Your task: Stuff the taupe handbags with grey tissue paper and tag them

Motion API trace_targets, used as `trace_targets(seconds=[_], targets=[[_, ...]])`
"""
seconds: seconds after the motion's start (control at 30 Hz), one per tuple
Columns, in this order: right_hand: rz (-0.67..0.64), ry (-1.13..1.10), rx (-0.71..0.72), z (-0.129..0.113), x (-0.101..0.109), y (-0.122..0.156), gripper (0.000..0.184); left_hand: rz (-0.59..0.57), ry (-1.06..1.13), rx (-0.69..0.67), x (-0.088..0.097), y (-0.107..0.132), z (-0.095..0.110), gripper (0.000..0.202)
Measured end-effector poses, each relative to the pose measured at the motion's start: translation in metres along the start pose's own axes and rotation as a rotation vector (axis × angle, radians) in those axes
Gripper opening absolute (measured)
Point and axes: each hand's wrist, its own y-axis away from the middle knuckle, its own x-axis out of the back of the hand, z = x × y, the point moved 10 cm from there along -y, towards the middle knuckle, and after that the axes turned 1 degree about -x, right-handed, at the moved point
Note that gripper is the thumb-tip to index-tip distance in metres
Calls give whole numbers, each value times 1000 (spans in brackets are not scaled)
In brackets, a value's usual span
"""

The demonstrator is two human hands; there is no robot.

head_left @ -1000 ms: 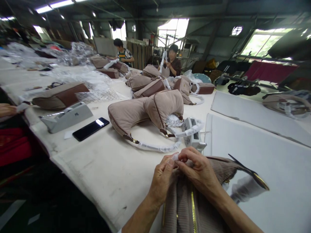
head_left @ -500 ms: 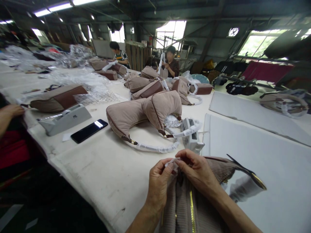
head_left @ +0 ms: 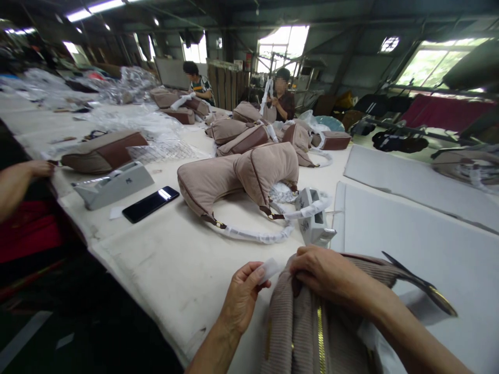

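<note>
1. The left hand (head_left: 242, 298) is at about 6 o'clock in the view; its grip is nearly closed, and thumb and fingertips pinch a small white tag (head_left: 268, 270), thin and flat, with a soft look; I cannot tell if it is paper or plastic.
2. The right hand (head_left: 325, 274) is at about 5 o'clock; its grip is closed around the upper edge of a taupe ribbed fabric bag (head_left: 296, 332); the fingers curl over the soft fold.
3. This bag lies at 6 o'clock, low in the view, on a white cloth-covered surface (head_left: 175, 291); a gold metal zipper (head_left: 320, 337) runs straight down its ribbed body; a narrow dark tip with a gold edge (head_left: 432, 293) points toward 4 o'clock, and I cannot tell what it is.
4. Just beyond the hands, at 12 o'clock, a padded taupe shoulder bag (head_left: 237, 179) lies bent, with brown piping; its curved handle (head_left: 253, 234) is wrapped in white plastic.
5. At 9 o'clock lie a black glossy smartphone (head_left: 150, 203) and a long pale grey box (head_left: 115, 184); the hand of another person (head_left: 41, 168) is beyond them, at the edge of the surface.
6. Far away, at 12 o'clock, two seated people (head_left: 241, 88) work among more bags and crumpled clear plastic sheets (head_left: 125, 85).
</note>
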Motion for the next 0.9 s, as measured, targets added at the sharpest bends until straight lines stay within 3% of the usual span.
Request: trace_targets(seconds=[0.23, 0.37, 0.5, 0.67, 0.9], targets=[[-80, -147, 5, 6, -1, -11, 12, 45, 9, 2, 25, -6, -1, 29], [-148, -86, -37, 10, -5, -8, 12, 37, -55, -7, 32, -10, -5, 26], [-157, -109, -17, 11, -3, -8, 11, 20, -121, -10, 33, -10, -8, 25], [-261, -62, 35, 10, -7, -11, 33, 1, -176, -8, 30, -7, -6, 27], [-221, 119, 83, 15, -13, -23, 14, -17, -169, -44, 20, -8, -3, 28]])
